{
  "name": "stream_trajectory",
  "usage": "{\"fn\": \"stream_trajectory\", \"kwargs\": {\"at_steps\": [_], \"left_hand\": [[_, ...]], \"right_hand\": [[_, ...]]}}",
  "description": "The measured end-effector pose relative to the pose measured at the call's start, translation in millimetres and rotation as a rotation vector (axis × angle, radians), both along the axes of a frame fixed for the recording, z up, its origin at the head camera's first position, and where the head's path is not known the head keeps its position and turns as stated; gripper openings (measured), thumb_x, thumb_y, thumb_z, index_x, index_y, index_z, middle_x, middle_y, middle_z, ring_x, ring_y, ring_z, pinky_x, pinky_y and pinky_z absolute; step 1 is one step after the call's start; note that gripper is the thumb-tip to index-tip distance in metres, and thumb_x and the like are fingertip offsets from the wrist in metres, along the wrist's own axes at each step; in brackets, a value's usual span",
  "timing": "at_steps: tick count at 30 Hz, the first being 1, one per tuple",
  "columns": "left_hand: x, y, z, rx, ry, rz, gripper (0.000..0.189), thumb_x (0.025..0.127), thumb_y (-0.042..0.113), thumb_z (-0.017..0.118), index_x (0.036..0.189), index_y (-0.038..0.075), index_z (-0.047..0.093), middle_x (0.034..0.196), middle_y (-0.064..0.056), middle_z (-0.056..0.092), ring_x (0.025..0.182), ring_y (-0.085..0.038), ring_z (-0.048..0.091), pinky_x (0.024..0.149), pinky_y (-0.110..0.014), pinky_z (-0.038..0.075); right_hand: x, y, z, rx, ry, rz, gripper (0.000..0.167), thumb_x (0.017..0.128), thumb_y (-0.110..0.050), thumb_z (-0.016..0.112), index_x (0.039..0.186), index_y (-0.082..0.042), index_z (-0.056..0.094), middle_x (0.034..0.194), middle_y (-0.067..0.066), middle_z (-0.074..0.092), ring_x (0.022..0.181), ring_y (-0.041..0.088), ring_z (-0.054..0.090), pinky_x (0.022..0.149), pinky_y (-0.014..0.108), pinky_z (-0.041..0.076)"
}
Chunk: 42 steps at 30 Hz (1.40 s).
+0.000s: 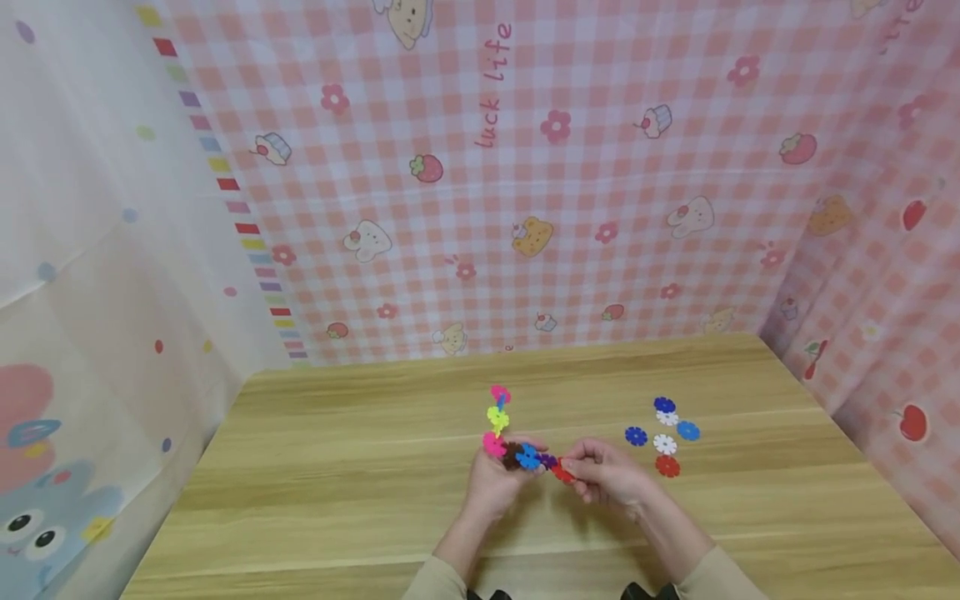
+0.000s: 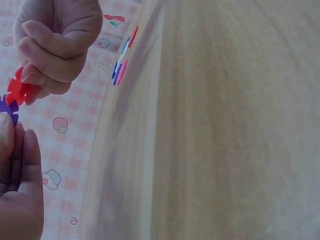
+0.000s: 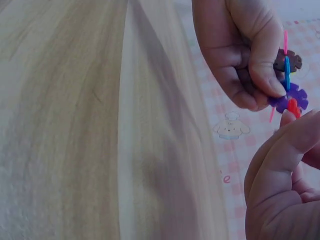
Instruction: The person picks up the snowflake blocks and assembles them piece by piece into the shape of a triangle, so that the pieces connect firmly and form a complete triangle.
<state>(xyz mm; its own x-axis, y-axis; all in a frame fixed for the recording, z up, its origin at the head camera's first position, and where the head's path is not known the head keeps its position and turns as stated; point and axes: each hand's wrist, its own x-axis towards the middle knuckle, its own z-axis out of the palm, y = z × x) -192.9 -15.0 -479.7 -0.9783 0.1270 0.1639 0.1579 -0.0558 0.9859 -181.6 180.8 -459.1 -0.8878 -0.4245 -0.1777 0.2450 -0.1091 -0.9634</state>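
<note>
While the left hand (image 1: 491, 487) grips, the right hand (image 1: 611, 477) pinches

As the left thumb and fingers clamp on the purple disk (image 1: 548, 461), the right ones clamp on the red disk (image 1: 564, 472), which touches it. From the purple disk, a bent chain (image 1: 528, 456) of bright disks goes up to a pink one, above the bench (image 1: 337, 467). Six loose disks (image 1: 664, 444) lie to the right. Behind hangs a pink checked cloth (image 1: 450, 208).

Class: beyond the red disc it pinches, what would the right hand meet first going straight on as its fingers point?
Probably the purple disc, beside the pinched red disc, then perhaps the left hand; depth is unclear.
</note>
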Motion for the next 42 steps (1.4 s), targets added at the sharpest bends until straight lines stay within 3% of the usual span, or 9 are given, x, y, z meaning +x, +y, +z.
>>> {"fn": "stream_trajectory", "kwargs": {"at_steps": [5,12,18,23,27,34,36,39,42], "left_hand": [[0.2,0.8,-0.8,-0.046,-0.002,0.024,0.03,0.07,-0.017,0.073,0.098,-0.004,0.072,0.103,-0.017,0.071,0.092,-0.015,0.064,0.082,-0.024,0.052],[3.7,1.5,0.4,-0.075,0.019,-0.009,0.028,0.071,-0.016,0.075,0.097,-0.006,0.071,0.097,-0.015,0.071,0.09,-0.016,0.065,0.082,-0.025,0.054],[0.3,1.0,4.6,0.0,0.021,-0.038,0.03,0.073,-0.017,0.072,0.102,-0.007,0.071,0.103,-0.017,0.07,0.09,-0.015,0.064,0.08,-0.024,0.052],[-4.4,-2.4,7.2,0.062,0.076,-0.069,0.034,0.074,-0.018,0.071,0.107,-0.009,0.069,0.097,-0.013,0.068,0.083,-0.011,0.06,0.073,-0.021,0.049],[-6.9,-7.9,5.7,0.08,0.074,-0.126,0.037,0.074,-0.018,0.071,0.11,-0.011,0.067,0.099,-0.005,0.068,0.085,-0.011,0.061,0.075,-0.023,0.051],[-7.6,-15.5,4.0,0.117,0.042,-0.304,0.045,0.075,-0.019,0.071,0.119,-0.013,0.061,0.114,-0.024,0.067,0.093,-0.015,0.067,0.088,-0.032,0.053],[-7.0,-15.3,4.7,0.116,0.036,-0.34,0.048,0.075,-0.018,0.072,0.12,-0.013,0.06,0.114,-0.024,0.067,0.093,-0.016,0.069,0.088,-0.033,0.054],[-6.8,-12.9,5.4,0.116,0.029,-0.356,0.047,0.075,-0.015,0.074,0.119,-0.014,0.06,0.11,-0.02,0.07,0.094,-0.017,0.069,0.086,-0.033,0.055],[-6.7,-10.4,5.2,0.109,0.028,-0.328,0.043,0.075,-0.013,0.076,0.115,-0.015,0.062,0.107,-0.018,0.071,0.094,-0.017,0.068,0.085,-0.032,0.056]], "right_hand": [[0.3,-2,-1.7,0.003,-0.023,-0.039,0.007,0.098,-0.003,0.057,0.092,-0.006,0.057,0.073,0.0,0.06,0.059,0.005,0.054,0.054,0.015,0.046],[1.4,-2,-1.8,0.043,-0.02,-0.07,0.006,0.097,-0.004,0.058,0.091,-0.005,0.057,0.07,0.0,0.06,0.058,0.005,0.054,0.053,0.015,0.047],[2.1,-5,-0.1,-0.002,-0.042,-0.116,0.006,0.098,-0.005,0.057,0.093,-0.006,0.06,0.073,0.0,0.059,0.06,0.005,0.054,0.055,0.015,0.047],[3.3,-9,-0.6,-0.05,-0.034,-0.172,0.007,0.097,-0.008,0.062,0.091,-0.011,0.064,0.076,-0.001,0.06,0.063,0.006,0.055,0.058,0.016,0.049],[4.4,-9,-1.0,-0.058,-0.019,-0.179,0.008,0.097,-0.008,0.062,0.091,-0.012,0.065,0.077,-0.002,0.058,0.066,0.007,0.053,0.06,0.017,0.047],[6.8,-8,-0.7,-0.077,-0.028,-0.188,0.009,0.096,-0.009,0.063,0.088,-0.012,0.064,0.077,-0.004,0.056,0.066,0.006,0.05,0.06,0.016,0.045],[7.1,-9,-0.9,-0.087,-0.022,-0.178,0.011,0.096,-0.009,0.063,0.086,-0.013,0.062,0.076,-0.004,0.055,0.066,0.006,0.05,0.06,0.016,0.045],[7.1,-11,-1.6,-0.11,-0.02,-0.162,0.012,0.097,-0.009,0.061,0.085,-0.013,0.061,0.076,-0.003,0.055,0.066,0.005,0.049,0.06,0.016,0.044],[7.5,-13,-2.2,-0.124,-0.04,-0.166,0.012,0.098,-0.01,0.061,0.086,-0.013,0.061,0.078,-0.003,0.055,0.067,0.006,0.048,0.059,0.016,0.044]]}}
